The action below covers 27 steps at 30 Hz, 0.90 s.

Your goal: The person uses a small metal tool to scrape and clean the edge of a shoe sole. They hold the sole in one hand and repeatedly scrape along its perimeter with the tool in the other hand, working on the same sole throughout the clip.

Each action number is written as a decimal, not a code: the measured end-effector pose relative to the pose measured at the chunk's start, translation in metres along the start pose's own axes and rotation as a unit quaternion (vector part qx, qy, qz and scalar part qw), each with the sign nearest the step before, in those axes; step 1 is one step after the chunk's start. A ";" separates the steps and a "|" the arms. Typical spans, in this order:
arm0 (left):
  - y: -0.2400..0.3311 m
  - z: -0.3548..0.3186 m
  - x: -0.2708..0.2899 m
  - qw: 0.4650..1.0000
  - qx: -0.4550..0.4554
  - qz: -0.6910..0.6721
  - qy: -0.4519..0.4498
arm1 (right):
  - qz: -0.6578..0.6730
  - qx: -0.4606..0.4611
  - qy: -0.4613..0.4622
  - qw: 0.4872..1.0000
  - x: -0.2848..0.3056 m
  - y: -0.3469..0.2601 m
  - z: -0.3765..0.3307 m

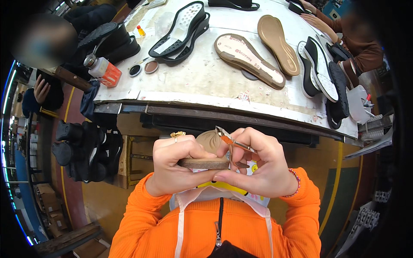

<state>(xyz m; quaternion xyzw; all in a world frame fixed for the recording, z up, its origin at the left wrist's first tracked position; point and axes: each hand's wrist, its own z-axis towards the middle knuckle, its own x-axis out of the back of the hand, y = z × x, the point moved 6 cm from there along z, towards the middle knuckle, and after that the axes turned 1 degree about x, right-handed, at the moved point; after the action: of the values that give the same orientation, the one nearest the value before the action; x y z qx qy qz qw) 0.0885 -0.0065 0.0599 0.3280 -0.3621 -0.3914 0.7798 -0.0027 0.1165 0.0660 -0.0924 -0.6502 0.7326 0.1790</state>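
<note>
My left hand (178,161) is closed round a brown shoe sole (204,164), thumb on top and fingers beneath. The sole is held edge-on in front of my chest, and its rounded tan part (208,141) shows beyond my thumb. My right hand (262,165) grips a pair of nippers (234,142) with orange handles. Their metal jaws point up and left, beside the tan part and apart from the sole's near edge. The fingertips of my right hand meet the sole at its right end, where they hide part of it.
Across the white work table (189,88) lie a brown sole with a white printed face (249,58), a tan insole (277,43) and black wedge soles (183,34). A red-and-white bottle (105,71) stands at the left. Co-workers sit at both sides. Black soles (88,150) are stacked lower left.
</note>
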 end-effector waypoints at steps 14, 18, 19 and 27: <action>-0.005 0.009 -0.015 0.983 0.108 -0.124 -0.078 | 0.215 -0.019 0.115 0.970 0.006 0.025 -0.020; -0.009 0.004 -0.008 0.985 0.122 -0.090 -0.078 | 0.187 -0.086 0.057 0.977 0.010 0.015 -0.017; -0.009 0.003 -0.005 0.985 0.128 -0.087 -0.080 | 0.188 -0.130 0.031 0.973 0.013 0.013 -0.019; -0.009 0.001 -0.007 0.986 0.085 -0.093 -0.109 | 0.143 -0.248 -0.130 0.949 0.020 0.010 -0.030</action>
<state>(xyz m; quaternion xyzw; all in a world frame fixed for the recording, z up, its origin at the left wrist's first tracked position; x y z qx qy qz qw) 0.0813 -0.0050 0.0506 0.3807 -0.4450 -0.4633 0.6651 -0.0115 0.1505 0.0540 -0.1301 -0.8090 0.5716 -0.0425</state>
